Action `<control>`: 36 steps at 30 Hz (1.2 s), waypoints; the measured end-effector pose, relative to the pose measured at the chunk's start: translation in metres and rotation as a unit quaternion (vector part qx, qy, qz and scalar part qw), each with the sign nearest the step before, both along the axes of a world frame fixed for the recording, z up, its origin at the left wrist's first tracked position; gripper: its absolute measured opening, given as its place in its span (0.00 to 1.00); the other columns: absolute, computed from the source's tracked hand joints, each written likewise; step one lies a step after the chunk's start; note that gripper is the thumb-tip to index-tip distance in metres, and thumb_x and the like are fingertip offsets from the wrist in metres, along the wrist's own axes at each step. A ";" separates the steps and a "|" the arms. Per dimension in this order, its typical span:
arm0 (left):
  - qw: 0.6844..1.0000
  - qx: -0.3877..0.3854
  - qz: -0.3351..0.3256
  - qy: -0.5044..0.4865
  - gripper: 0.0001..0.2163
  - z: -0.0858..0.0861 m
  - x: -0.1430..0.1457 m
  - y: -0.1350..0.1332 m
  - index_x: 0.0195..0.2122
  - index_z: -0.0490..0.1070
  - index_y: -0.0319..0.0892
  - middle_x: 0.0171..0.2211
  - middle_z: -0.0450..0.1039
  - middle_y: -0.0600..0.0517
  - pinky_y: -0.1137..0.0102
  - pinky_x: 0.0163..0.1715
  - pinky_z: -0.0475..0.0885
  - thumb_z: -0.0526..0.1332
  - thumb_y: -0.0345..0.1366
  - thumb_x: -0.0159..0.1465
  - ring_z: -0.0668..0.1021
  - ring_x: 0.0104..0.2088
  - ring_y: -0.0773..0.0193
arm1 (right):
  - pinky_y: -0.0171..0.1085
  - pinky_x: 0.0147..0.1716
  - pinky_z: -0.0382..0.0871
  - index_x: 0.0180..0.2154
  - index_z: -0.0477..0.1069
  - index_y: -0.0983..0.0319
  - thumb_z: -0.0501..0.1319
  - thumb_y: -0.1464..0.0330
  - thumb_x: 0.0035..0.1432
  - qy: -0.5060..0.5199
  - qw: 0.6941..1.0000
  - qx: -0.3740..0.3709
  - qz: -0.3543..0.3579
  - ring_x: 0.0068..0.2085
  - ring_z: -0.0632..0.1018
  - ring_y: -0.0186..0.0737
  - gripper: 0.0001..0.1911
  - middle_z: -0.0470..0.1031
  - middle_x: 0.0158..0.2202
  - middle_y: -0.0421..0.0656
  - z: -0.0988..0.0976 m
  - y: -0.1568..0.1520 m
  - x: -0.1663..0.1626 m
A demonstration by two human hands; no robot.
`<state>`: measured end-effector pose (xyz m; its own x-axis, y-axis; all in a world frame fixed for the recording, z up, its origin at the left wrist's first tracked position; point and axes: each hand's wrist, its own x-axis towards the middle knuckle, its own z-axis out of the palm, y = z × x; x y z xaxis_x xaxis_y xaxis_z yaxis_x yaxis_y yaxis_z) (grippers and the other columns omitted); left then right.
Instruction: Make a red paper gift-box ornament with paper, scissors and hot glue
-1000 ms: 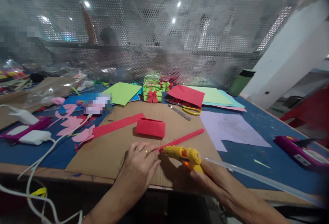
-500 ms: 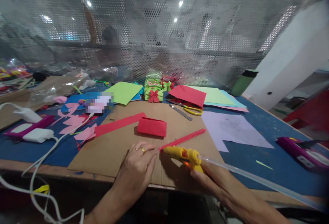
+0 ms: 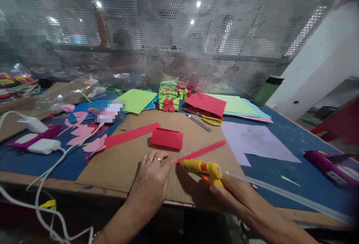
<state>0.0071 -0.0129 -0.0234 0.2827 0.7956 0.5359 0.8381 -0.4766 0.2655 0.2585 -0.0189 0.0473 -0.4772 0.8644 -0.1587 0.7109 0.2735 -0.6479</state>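
My right hand (image 3: 231, 193) is closed around the handle of a yellow glue gun (image 3: 200, 167), which has an orange light showing and a long clear glue stick (image 3: 275, 190) running out of its back. The nozzle meets the near end of a narrow folded red paper strip (image 3: 203, 150) lying slantwise on the cardboard (image 3: 126, 165). My left hand (image 3: 153, 178), with rings on its fingers, pinches that same end; the fingertips are partly hidden. Just beyond stands a small folded red paper piece (image 3: 167, 139), touched by neither hand.
A flat red strip (image 3: 131, 135) and pink paper cutouts (image 3: 81, 133) lie left. Behind are small green paper bags (image 3: 168, 100), yellow-handled scissors (image 3: 211, 120), a metal blade (image 3: 198, 123) and coloured sheets (image 3: 206, 104). White cables (image 3: 53, 165) cross the left edge; a purple power strip (image 3: 331, 167) sits right.
The view has shifted slightly. My left fingers are a little more curled at the strip's end. The glue gun stays at the same end of the strip.
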 end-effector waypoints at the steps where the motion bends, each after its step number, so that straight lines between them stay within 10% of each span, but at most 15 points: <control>1: 1.000 0.002 -0.001 -0.002 0.20 0.000 0.000 0.000 0.53 0.72 0.44 0.48 0.72 0.44 0.52 0.45 0.68 0.54 0.21 0.62 0.71 0.48 0.49 | 0.44 0.42 0.72 0.41 0.70 0.57 0.47 0.51 0.69 -0.001 1.000 -0.002 -0.003 0.39 0.77 0.44 0.21 0.77 0.40 0.44 0.001 0.000 -0.001; 36: 0.999 0.021 -0.019 -0.037 0.17 0.002 0.000 0.000 0.49 0.75 0.43 0.47 0.75 0.46 0.55 0.46 0.67 0.55 0.22 0.64 0.73 0.47 0.52 | 0.45 0.48 0.71 0.47 0.71 0.57 0.48 0.51 0.70 0.017 0.999 0.026 -0.012 0.44 0.77 0.46 0.21 0.77 0.46 0.45 -0.003 -0.003 0.000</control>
